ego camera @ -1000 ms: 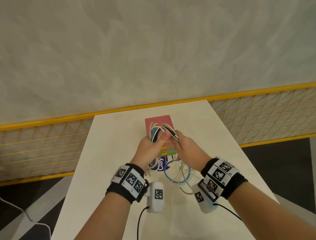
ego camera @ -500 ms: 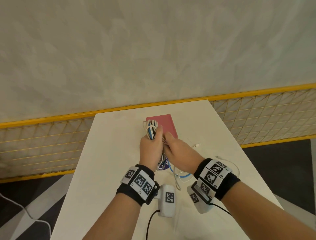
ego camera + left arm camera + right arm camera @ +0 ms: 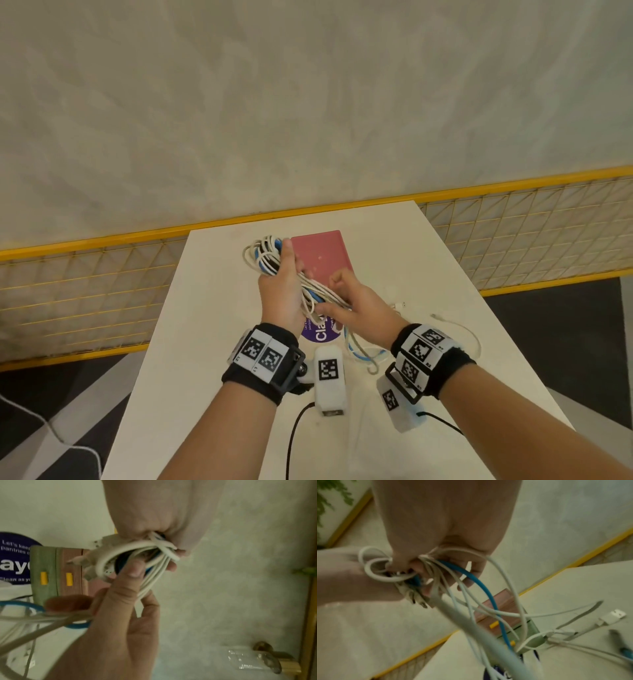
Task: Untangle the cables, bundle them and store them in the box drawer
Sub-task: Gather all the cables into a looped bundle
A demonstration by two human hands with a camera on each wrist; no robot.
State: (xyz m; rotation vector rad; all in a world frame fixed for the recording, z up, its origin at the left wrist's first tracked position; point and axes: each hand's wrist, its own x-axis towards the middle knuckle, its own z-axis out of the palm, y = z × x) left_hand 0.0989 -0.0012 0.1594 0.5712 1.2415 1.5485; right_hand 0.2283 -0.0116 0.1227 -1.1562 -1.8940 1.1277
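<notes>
left hand (image 3: 279, 291) fisted round the cable bundle (image 3: 263, 255), kept above the table so loops stayed put | right hand (image 3: 356, 308) pinched loose strands, probably feeding slack | box drawer (image 3: 322, 255) just behind, shut

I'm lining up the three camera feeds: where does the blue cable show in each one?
Head: the blue cable shows in the coil gripped by the left hand, upper centre.
Left wrist: lower left.
Right wrist: centre, running down from the right hand.
Shared landmark: the pink drawer box.
</notes>
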